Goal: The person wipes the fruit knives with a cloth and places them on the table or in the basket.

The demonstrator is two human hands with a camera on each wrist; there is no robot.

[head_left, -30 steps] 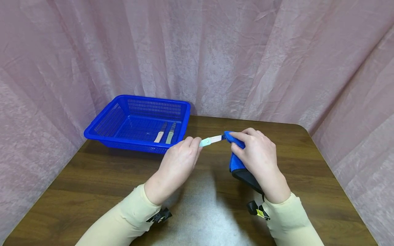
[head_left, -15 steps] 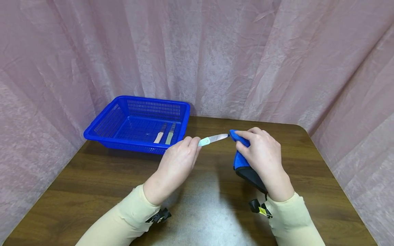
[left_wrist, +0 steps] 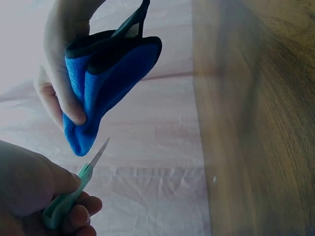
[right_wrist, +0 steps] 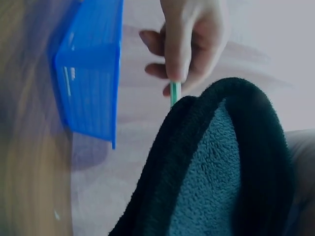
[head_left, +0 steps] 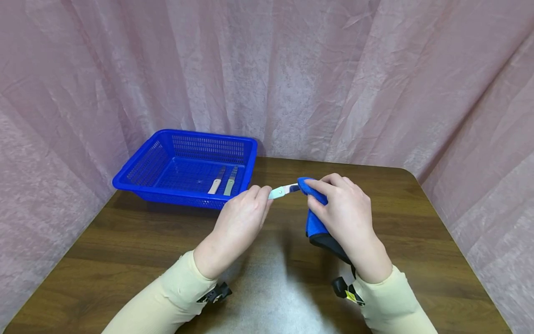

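Note:
My left hand (head_left: 241,214) grips the mint-green handle of a small knife (head_left: 277,193), its blade pointing right. A folded blue cloth (head_left: 315,222) with black edging is pinched between thumb and fingers of my right hand (head_left: 346,208). In the head view the cloth covers the outer end of the blade. The left wrist view shows the bare blade (left_wrist: 101,152) slanting up just beside the lower fold of the cloth (left_wrist: 98,93). From the right wrist, the cloth (right_wrist: 206,182) hides most of the knife, leaving a bit of green handle (right_wrist: 174,93) below the left fingers.
On the left of the wooden table (head_left: 137,260) stands a blue plastic basket (head_left: 187,197). Two more knives lie in it, one with a pink handle (head_left: 214,186), one with a green handle (head_left: 229,186). A pink curtain (head_left: 267,79) hangs behind the table.
The right hand drew the cloth rightward off the blade tip, baring the blade, then came back left over its outer part. The left hand with the knife has stayed nearly still.

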